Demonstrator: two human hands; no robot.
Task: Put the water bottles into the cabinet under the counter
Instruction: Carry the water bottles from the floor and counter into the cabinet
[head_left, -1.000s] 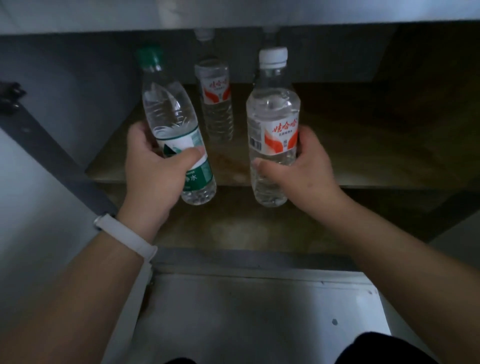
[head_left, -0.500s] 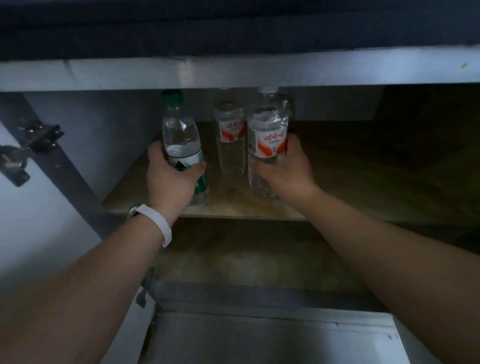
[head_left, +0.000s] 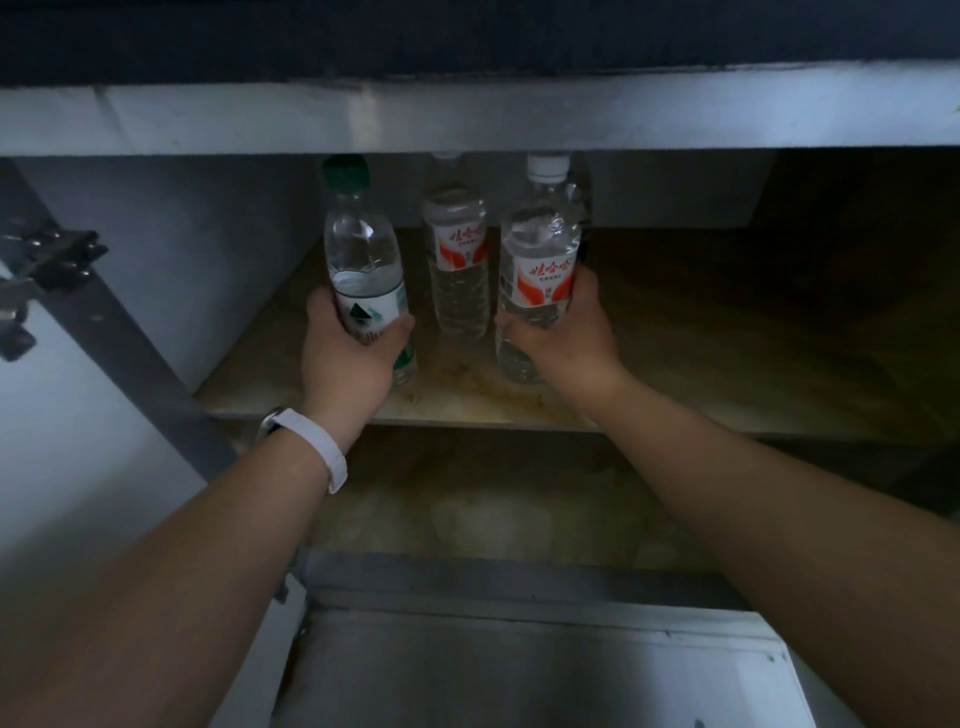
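Both hands inside the cabinet now. Left hand (head_left: 349, 358) wraps its fingers round the clear plastic green-capped bottle w/ green-and-white label (head_left: 363, 270), gripping at label height; right hand (head_left: 563, 338) closes round the clear plastic white-capped bottle w/ red-and-white label (head_left: 537, 280), thumb across the front. Both bottles upright, low over the front of the tan stained middle shelf (head_left: 675, 338). Can't tell if the bases touch the board, looks v. close. Between and behind them, a second red-labelled clear bottle (head_left: 460, 265) stands on the shelf, nobody holding it. Something bottle-like peeks out behind the right one, too dark to call.

Progress, my read: one stowed, two nearly there, just set down & let go. Can't see any bottles outside the cabinet from here.

Count: 3 clear bottles for sure, 1 green cap, 2 red labels; 2 hands, white wristband (head_left: 311, 441) on the left wrist; dark metal hinge (head_left: 49, 260) far left on the frame
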